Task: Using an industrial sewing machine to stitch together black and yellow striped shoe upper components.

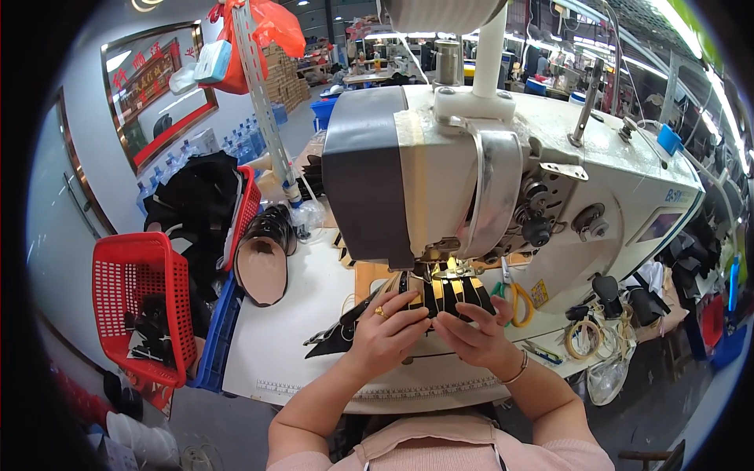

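We have both hands on a black piece with gold stripes point(444, 294) that lies flat on the table just under the needle of the sewing machine point(471, 180), near the front edge. Our left hand point(385, 326) presses down on its left part with fingers spread and a ring showing; our right hand point(479, 334) pinches its near edge between narrowed fingertips. Neither hand is closed around it; both pin it flat.

The piece looks thin, light and floppy, likely a soft strappy cutout, so we judge it will slide easily on the smooth surface and buckle if pushed from one end. It is best held flat at both sides close to the needle.

The table point(275, 345) is pale, with a ruler strip along its front edge. Yellow-handled scissors point(514, 298) lie to the right of the piece. At the left edge stand a red basket point(137, 306) and stacked black parts point(196, 204). Behind is a busy workshop.
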`<state>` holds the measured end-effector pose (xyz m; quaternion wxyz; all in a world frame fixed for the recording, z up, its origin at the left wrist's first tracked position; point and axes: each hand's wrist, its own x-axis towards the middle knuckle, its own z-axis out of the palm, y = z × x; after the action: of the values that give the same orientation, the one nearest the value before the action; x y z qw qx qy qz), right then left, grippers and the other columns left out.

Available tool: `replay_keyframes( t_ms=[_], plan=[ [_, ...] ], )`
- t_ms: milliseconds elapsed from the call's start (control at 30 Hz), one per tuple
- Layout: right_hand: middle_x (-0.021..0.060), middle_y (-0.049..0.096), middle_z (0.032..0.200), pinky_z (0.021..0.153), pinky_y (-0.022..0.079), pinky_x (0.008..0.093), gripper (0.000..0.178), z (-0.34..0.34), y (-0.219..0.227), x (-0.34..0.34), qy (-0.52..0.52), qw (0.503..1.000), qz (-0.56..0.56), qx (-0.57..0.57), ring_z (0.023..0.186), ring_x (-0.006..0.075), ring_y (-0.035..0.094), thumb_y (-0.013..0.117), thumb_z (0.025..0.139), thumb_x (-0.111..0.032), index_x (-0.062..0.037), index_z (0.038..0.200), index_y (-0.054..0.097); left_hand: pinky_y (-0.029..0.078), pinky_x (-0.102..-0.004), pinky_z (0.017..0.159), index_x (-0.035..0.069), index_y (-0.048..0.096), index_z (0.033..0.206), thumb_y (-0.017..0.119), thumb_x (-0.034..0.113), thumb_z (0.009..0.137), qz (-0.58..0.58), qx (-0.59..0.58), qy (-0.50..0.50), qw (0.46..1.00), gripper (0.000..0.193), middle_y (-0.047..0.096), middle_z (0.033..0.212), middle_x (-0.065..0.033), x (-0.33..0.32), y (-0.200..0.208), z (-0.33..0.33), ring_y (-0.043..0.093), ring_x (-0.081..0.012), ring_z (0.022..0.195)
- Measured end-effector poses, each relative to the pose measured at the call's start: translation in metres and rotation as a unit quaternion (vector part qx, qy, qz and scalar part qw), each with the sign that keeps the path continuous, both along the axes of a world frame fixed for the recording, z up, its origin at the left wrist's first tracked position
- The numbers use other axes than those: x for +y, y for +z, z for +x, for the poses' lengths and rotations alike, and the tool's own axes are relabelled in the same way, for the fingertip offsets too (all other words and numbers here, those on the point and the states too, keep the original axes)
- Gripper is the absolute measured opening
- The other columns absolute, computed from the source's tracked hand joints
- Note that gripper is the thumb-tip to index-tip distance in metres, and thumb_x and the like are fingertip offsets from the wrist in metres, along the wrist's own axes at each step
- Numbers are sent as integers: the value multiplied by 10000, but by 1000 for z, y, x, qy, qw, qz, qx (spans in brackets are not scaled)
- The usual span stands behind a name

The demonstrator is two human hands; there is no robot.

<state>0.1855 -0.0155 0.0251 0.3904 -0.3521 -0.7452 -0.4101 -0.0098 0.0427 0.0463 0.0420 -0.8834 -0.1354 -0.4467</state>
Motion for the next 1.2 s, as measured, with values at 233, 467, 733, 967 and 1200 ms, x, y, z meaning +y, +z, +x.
replay_keyframes(
  t_ms=[233,467,733,967,1200],
  plan=[
    [-104,593,1020,1027,222,458,129,-1,5,10,-13,1000,10,19,1049,131,521,697,715,-157,-213,827,668,455,-434,884,74,669,841,658,17,658,-13,-13,-4,1000,192,638,946,-41,10,6,3,592,-271,996],
    [-85,588,989,1021,224,471,129,-1,6,20,-28,999,0,20,1043,140,516,648,725,-158,-200,846,659,468,-416,831,85,645,891,666,29,659,-29,-14,-17,999,239,617,970,-33,23,6,4,573,-262,1010],
    [-68,568,935,993,253,449,189,-9,5,25,-58,997,-1,48,985,136,508,646,710,-151,-191,894,656,474,-372,746,91,649,878,669,-1,640,-74,-23,-31,997,255,620,916,-31,34,11,5,594,-278,958],
    [-48,551,944,984,258,426,225,-13,12,24,-72,996,-16,59,969,154,492,611,710,-140,-193,922,665,469,-357,661,102,656,875,615,-25,658,-116,-5,-15,993,255,613,917,-53,45,11,4,581,-261,765],
    [-19,512,950,917,269,412,261,-19,15,19,-91,988,-62,105,954,197,458,657,702,-148,-191,960,665,486,-358,666,77,645,863,604,-42,670,-126,-20,15,992,230,613,953,-73,41,11,9,595,-277,797]
  ],
)
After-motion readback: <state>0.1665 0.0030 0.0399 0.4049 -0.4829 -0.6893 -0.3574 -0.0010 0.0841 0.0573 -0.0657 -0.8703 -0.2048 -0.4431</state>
